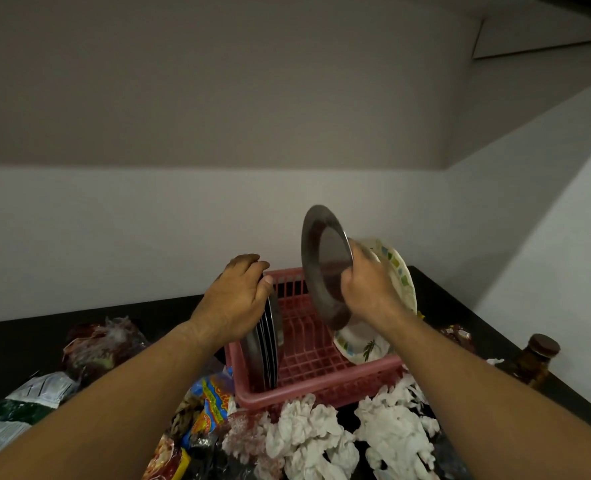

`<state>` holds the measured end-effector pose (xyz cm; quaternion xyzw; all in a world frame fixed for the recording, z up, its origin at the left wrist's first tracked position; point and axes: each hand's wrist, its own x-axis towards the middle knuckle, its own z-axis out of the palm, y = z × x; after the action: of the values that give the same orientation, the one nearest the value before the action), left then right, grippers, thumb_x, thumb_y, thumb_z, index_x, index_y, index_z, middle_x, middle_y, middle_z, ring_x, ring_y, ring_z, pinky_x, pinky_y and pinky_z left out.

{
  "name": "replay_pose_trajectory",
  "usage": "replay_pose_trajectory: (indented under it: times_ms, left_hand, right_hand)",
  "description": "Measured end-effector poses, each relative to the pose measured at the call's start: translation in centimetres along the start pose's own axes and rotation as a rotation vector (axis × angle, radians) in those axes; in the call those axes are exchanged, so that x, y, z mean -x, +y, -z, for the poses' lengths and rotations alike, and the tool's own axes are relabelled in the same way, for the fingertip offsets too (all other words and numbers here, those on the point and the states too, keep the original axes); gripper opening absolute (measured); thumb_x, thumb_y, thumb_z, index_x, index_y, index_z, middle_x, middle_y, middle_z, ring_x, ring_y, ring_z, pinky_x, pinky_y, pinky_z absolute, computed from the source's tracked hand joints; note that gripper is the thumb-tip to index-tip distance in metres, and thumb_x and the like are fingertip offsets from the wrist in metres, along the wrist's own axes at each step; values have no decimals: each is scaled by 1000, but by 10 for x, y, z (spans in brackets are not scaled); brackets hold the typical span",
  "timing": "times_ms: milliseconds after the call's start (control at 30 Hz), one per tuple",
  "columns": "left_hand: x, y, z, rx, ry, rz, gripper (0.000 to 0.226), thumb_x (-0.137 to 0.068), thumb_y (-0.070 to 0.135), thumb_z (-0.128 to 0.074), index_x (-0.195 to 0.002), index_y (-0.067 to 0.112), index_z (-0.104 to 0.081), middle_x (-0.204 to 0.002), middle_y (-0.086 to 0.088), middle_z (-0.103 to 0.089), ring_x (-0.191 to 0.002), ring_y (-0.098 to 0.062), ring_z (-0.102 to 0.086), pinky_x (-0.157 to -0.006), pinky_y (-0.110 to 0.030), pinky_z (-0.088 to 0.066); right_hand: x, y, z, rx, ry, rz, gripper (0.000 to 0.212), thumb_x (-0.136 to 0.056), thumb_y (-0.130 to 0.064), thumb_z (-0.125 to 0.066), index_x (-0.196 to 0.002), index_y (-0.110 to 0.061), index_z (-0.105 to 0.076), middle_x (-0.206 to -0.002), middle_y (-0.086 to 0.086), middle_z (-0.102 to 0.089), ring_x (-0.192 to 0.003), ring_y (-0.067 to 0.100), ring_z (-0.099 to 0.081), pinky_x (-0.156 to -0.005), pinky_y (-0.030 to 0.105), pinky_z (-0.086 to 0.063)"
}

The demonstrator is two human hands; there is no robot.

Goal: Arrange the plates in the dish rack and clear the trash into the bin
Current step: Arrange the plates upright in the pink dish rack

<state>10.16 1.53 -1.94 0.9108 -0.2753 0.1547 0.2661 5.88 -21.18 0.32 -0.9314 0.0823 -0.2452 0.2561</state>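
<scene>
Steel plate (325,268), raised at 12 o'clock of the rack: smooth polished metal, dull mirror finish. Stacked plates (266,355), at 9 o'clock inside the rack: the same bright metal. Dish rack (322,386): pink moulded plastic, matt. Patterned plate (360,344), at 3 o'clock: cream, smooth, faint sheen, material unclear. Tissues (322,434), at 6 o'clock: white paper, crumpled, matt. Snack wrappers (211,403), at 7 o'clock: glossy printed plastic. Bottle (533,365), further out at 3 o'clock: brown glass, glossy. Countertop (27,348): black, smooth.

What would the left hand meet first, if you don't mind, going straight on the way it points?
Likely the pink dish rack's far rim, just beyond the left hand gripping the upright steel plates, though depth is unclear.
</scene>
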Motion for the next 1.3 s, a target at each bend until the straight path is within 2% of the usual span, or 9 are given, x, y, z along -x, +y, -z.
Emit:
replay_pose_trajectory:
  times_ms: [67,167,333,567,867,1067,1133,1233,1300]
  left_hand:
    - [0,0,0,-6,-5,-1,48,-103,40,-27,-143,17,-40,-152,-1,-34,-141,-13,-23,-114,-32,-22]
    - [1,0,-1,5,-6,5,48,-103,40,-27,-143,18,-40,-152,-1,-33,-141,-13,-22,-115,-32,-21]
    - [1,-1,-1,-3,-14,9,49,-103,41,-26,-145,18,-38,-153,-1,-33,-142,-14,-21,-117,-34,-21]
    - [2,-2,-4,78,4,38,53,-102,44,-31,-147,16,-29,-151,-4,-34,-138,-15,-29,-109,-30,-26]
    - [-2,-6,-3,194,42,47,41,-102,34,-37,-140,18,-42,-147,-1,-41,-135,-12,-33,-107,-27,-27]
    - [-3,-8,-5,169,48,39,41,-101,35,-38,-139,19,-43,-146,0,-42,-134,-12,-34,-108,-29,-30]
    - [-3,-8,-5,166,50,40,42,-101,36,-38,-139,19,-42,-146,0,-42,-135,-12,-34,-108,-30,-30]
    - [-4,-9,-5,172,55,29,43,-101,36,-40,-140,19,-42,-146,-1,-42,-135,-13,-34,-107,-29,-30]
    - [-5,-9,-5,176,54,23,44,-101,36,-40,-141,19,-41,-145,-1,-43,-134,-13,-35,-105,-28,-30]
  right_hand:
    - [9,11,-9,-6,-30,-36,60,-93,-8,-42,-148,-32,-32,-121,7,-57,-94,20,-61,-70,29,-53]
    - [23,22,-21,-9,-152,-102,65,-97,-13,-38,-152,-40,-17,-84,3,-62,-68,16,-62,-54,30,-49]
    - [39,35,-30,-57,-196,-121,63,-97,-12,-36,-152,-40,-20,-75,4,-63,-63,17,-63,-56,37,-57]
    - [52,48,-34,-192,-135,-177,56,-98,-10,-40,-148,-34,-31,-86,1,-62,-74,21,-67,-63,42,-62]
    - [57,55,-42,-241,-86,-168,53,-100,-16,-47,-146,-39,-34,-99,-10,-55,-69,0,-55,-48,8,-43]
    - [56,55,-32,-294,-118,-172,58,-99,-25,-54,-149,-38,-28,-105,-17,-58,-65,-1,-57,-55,16,-54]
    - [57,46,-25,-285,-76,-147,59,-99,-27,-55,-151,-33,-28,-121,-10,-56,-80,-5,-58,-63,11,-52]
    - [53,27,-14,-155,198,50,47,-98,-27,-56,-144,-20,-46,-142,-2,-51,-127,1,-40,-102,25,-37]
    - [51,6,-8,-157,203,147,37,-97,-29,-56,-133,-20,-57,-135,-4,-57,-122,4,-46,-98,19,-35]
